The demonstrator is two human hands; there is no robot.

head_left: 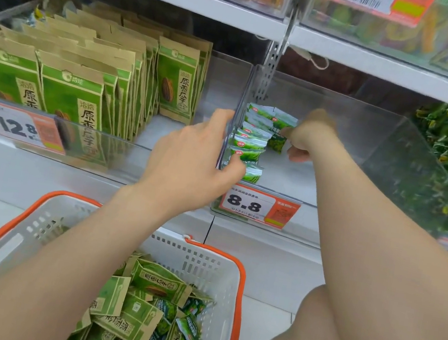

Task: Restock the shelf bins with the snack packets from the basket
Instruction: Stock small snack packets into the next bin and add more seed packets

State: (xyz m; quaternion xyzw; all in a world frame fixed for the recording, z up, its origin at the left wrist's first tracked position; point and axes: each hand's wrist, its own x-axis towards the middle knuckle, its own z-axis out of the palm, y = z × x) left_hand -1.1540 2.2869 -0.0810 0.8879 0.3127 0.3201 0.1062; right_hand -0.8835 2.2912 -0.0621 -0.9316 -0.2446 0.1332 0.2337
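Head view: mid-restock. Right hand point(310, 136) is deep in the clear acrylic bin point(370, 141), fingers curled, pinching a glossy green snack packet point(277, 142) beside the packet row point(249, 142) along the bin's left wall. Left hand point(188, 161) grips that wall, thumb on the front packet. Next, prob.: seat it upright, release. Basket point(239, 291), rigid perforated plastic, holds more crinkly foil & kraft-paper packs.
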